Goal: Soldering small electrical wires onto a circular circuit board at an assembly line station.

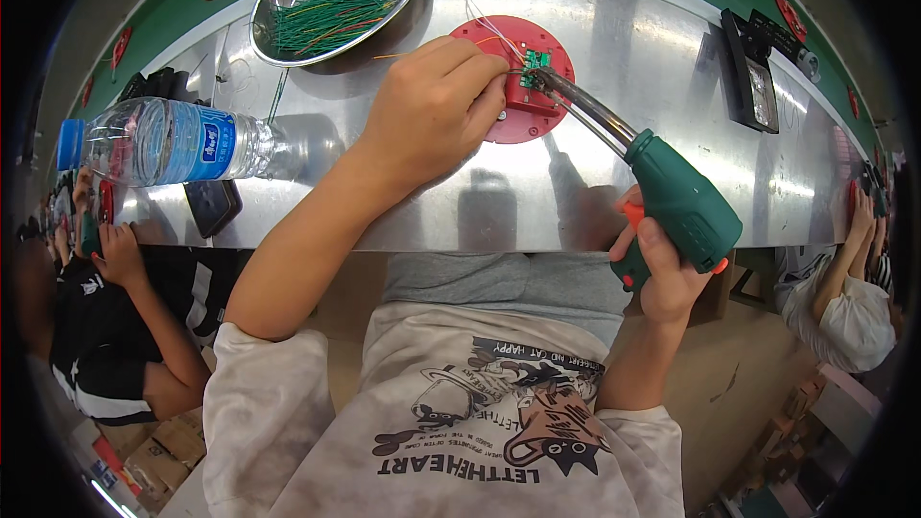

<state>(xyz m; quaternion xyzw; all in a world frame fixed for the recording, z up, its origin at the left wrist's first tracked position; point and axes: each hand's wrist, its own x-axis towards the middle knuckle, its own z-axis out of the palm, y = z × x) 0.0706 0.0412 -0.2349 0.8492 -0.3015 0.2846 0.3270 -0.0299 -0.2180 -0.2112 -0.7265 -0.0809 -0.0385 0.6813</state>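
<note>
A round red plastic part [537, 107] lies on the metal workbench [614, 48], with a small green circuit board [534, 64] on it. My left hand [432, 110] rests on the red part's left side and pinches a thin wire against the board. My right hand [662, 264] grips the green handle of a soldering gun [676, 197] near the bench's front edge. Its metal tip [547, 80] touches the circuit board, right beside my left fingertips.
A metal bowl [336, 0] full of green and red wires stands at the back left. A clear water bottle [173, 142] lies on its side at the left, a dark phone [213, 203] below it. A black holder [753, 72] sits at the right. Other people sit on both sides.
</note>
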